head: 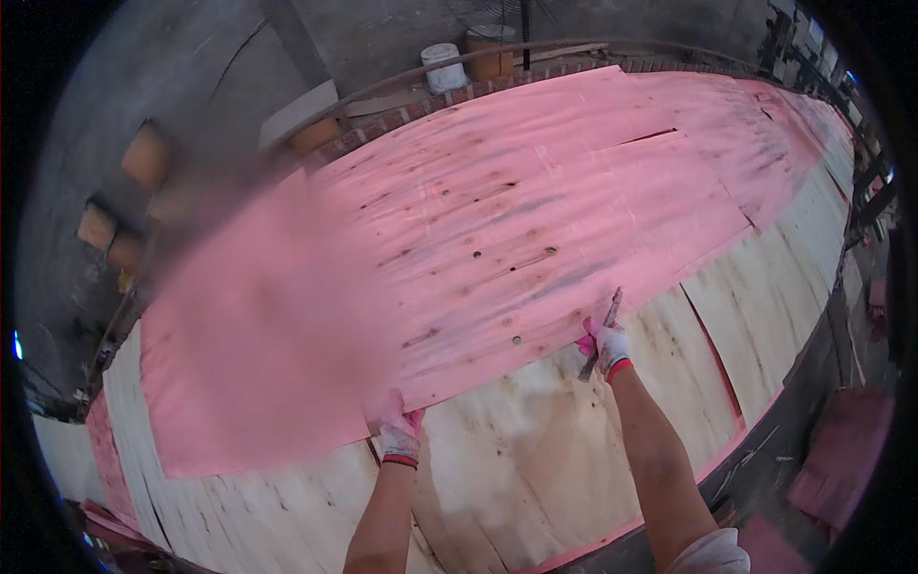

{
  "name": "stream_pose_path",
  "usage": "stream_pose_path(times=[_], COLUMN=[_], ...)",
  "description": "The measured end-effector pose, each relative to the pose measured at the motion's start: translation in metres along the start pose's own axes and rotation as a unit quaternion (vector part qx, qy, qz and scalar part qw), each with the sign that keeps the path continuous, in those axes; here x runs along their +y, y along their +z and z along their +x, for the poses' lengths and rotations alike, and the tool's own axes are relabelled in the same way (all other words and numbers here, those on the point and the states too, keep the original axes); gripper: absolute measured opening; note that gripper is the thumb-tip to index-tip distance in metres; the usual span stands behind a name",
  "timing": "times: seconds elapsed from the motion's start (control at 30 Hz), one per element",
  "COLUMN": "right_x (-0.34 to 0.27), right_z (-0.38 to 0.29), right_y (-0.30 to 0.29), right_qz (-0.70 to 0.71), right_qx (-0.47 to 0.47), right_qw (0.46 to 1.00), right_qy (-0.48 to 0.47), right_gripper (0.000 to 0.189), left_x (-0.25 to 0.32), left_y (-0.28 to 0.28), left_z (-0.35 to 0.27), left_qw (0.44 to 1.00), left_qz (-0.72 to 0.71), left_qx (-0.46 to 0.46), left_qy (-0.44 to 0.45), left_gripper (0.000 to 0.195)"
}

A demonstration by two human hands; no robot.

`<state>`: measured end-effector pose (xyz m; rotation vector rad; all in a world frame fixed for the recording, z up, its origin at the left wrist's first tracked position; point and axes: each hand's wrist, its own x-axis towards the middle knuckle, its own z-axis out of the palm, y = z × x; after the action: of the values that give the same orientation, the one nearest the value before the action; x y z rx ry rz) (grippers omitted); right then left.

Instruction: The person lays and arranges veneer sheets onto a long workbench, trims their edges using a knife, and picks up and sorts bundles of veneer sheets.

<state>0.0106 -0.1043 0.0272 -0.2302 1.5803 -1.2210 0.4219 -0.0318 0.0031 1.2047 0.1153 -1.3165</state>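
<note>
Pink-coated wood veneer sheets (495,215) lie over pale bare veneer (531,459) on a wide stack before me. At the near edge of the pink layer is my left hand (400,434), in a white glove stained pink, its fingers over the sheet near a seam. Whether it pinches the edge is unclear, as blur covers part of it. Farther right, my right hand (608,343), gloved likewise, grips a slim dark stick-like tool (614,305). That tool slants across the pink sheet's edge, and its exact kind cannot be made out.
Knot holes and a long split (645,137) mark the pink veneer. Beyond the far edge, a white bucket (443,68) stands by a low brick edging (401,115). Bricks (147,154) lie at the left. Pink veneer pieces (839,452) rest on the floor at lower right.
</note>
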Motion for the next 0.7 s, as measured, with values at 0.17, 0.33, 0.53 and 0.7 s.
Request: stream_pose_path(times=[0.17,0.33,0.53,0.7], right_x=[-0.007,-0.004,-0.009,-0.024], right_z=[-0.003,-0.004,-0.008,-0.033], right_y=[-0.004,0.003,0.005,-0.007], right_qz=[-0.065,-0.095,-0.154,-0.239], right_qx=[0.005,0.006,0.018,-0.061], right_qw=[0.998,0.995,0.987,0.969], right_qy=[-0.009,-0.025,-0.043,0.029], right_gripper=[0.027,0.028,0.032,0.042], left_x=[-0.004,-0.005,0.004,0.022], left_y=[0.003,-0.001,0.005,0.020], left_z=[-0.014,-0.009,-0.011,-0.037], left_qw=[0.999,1.000,0.998,0.980], left_qz=[0.029,0.003,0.058,-0.166], left_qx=[-0.010,-0.016,0.003,-0.075], left_qy=[0.009,0.012,-0.034,-0.082], left_gripper=[0.032,0.037,0.047,0.044])
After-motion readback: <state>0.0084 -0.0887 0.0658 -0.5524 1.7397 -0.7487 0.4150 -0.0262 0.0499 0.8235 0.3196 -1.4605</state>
